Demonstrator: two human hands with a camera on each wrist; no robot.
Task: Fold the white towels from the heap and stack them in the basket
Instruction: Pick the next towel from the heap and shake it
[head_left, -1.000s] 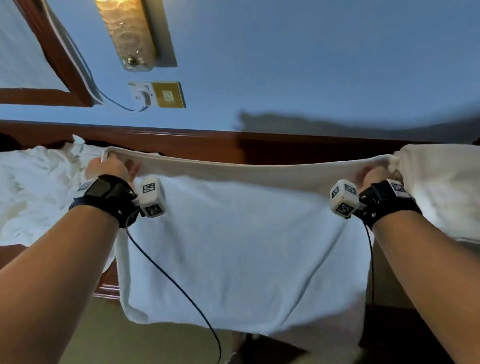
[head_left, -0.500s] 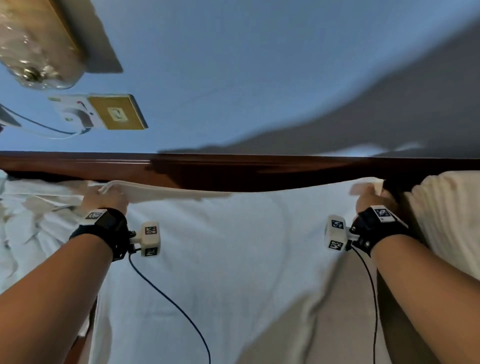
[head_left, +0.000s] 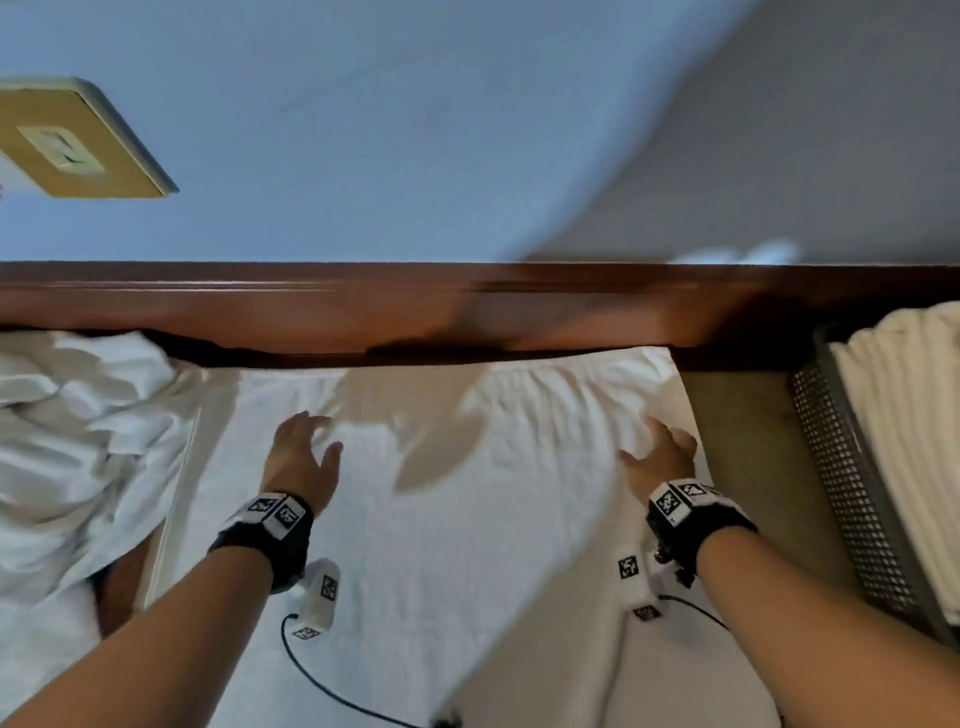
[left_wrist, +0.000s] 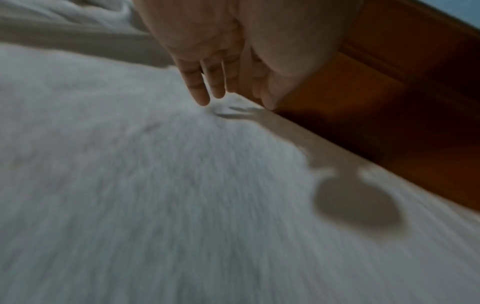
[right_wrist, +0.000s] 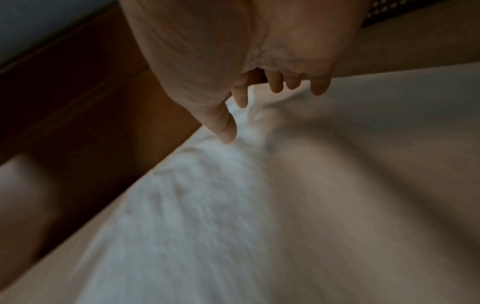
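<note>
Both hands have let go: left hand (head_left: 298, 460) and right hand (head_left: 662, 457) hover spread above the towel (head_left: 467, 545), flat on the bench (head_left: 737, 415), long axis toward the person, basket (head_left: 841, 467) nearer the right.

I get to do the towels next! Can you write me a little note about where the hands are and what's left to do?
Left hand: open, fingers spread just above the flat towel, holding nothing.
Right hand: open over the towel's far right corner, holding nothing.
The towel lies spread on the surface, not yet folded.
The heap of unfolded towels sits to the left.
The basket on the right already holds folded towels.
Left to do: fold this towel, stack it in the basket, then work through the heap.
</note>
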